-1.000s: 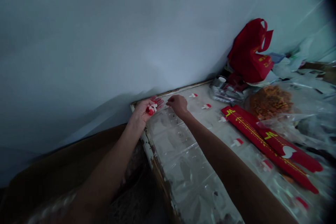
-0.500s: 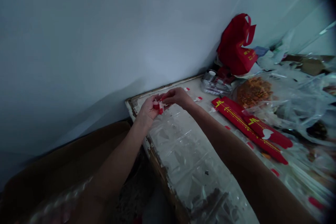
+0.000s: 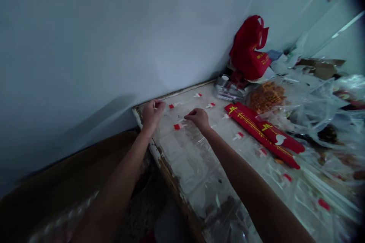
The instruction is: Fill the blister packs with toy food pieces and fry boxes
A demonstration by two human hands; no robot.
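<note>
My left hand (image 3: pixel 154 113) is curled closed above the far left corner of the table. A small white tip shows between its fingers; the rest of what it holds is hidden. My right hand (image 3: pixel 199 117) is in a pinch just right of a small red-and-white piece (image 3: pixel 177 126) lying on clear plastic packaging (image 3: pixel 185 159). Whether its fingertips have anything between them I cannot make out. Another red-and-white piece (image 3: pixel 171 106) lies between the hands, farther back. Several more like it, one of them a red-and-white piece (image 3: pixel 210 105), lie in rows to the right.
Red printed sleeves (image 3: pixel 262 133) lie to the right, beside bags of orange-brown food (image 3: pixel 268 97). A red bag (image 3: pixel 251 49) leans at the wall behind a roll of tape (image 3: pixel 224 79). Left of the worn table edge (image 3: pixel 162 159) stands a brown box (image 3: pixel 71 171).
My left palm, which held red-and-white pieces, has closed and moved left. My right hand has left it and come down nearer the packaging. Pieces my hands covered now show.
</note>
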